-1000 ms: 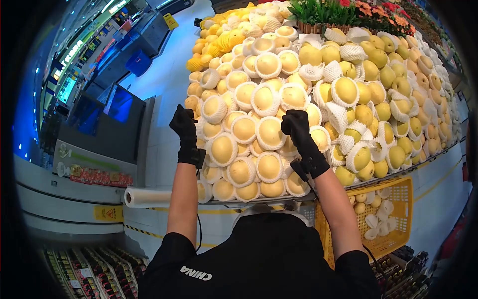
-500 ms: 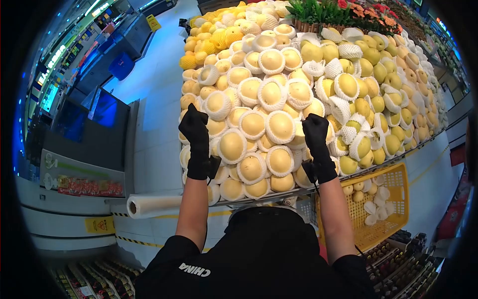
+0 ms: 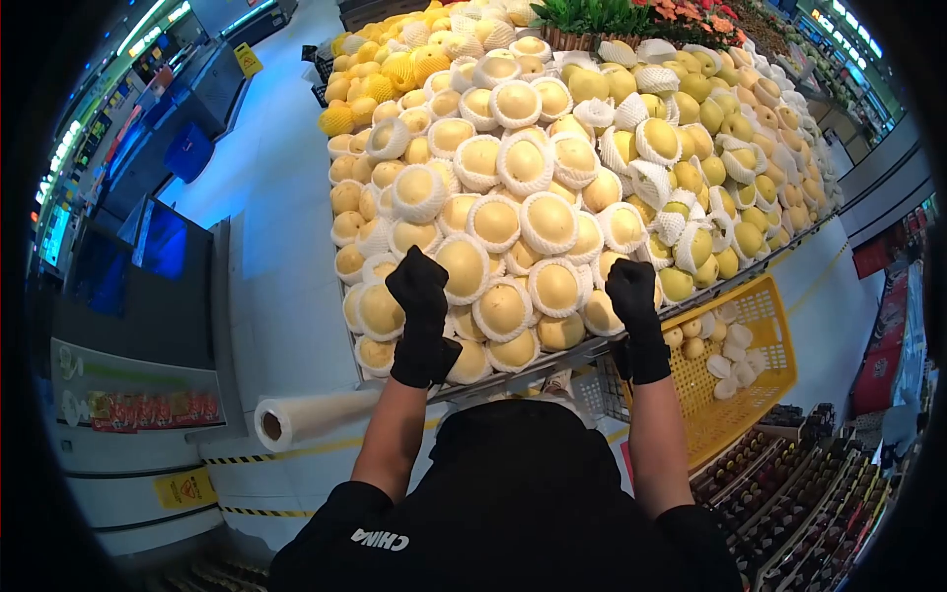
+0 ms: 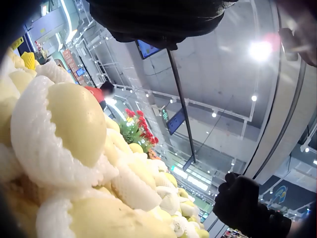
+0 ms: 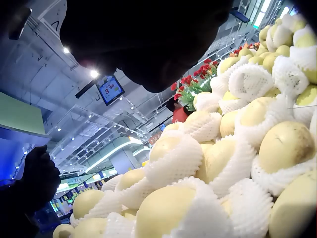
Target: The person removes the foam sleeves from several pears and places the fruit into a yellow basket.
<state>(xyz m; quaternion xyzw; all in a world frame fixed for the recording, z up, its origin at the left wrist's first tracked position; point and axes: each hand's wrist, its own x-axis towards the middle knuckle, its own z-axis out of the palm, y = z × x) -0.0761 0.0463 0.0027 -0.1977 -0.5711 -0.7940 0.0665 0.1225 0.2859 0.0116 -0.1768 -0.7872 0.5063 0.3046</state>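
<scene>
Both hands wear black gloves and are curled into fists with nothing in them. In the head view my left hand (image 3: 419, 286) is held over the front left of a heap of yellow pears (image 3: 525, 163) in white foam nets. My right hand (image 3: 633, 291) is over the heap's front edge, further right. The left wrist view has a netted pear (image 4: 77, 121) close below the dark underside of the left fist. Below the right fist, the right wrist view shows more netted pears (image 5: 166, 210). Each wrist view also catches the opposite fist.
A yellow basket (image 3: 779, 345) with a few pears and loose foam nets stands at the front right. A plastic roll (image 3: 316, 416) sticks out at the front left. Potted flowers (image 3: 681, 20) line the back. Boxed goods (image 3: 809, 503) stand lower right.
The head view has turned, so the display has shifted left in it. Both fists have come lower, nearer the front edge, and the left one now overlaps the pears more. They stay curled.
</scene>
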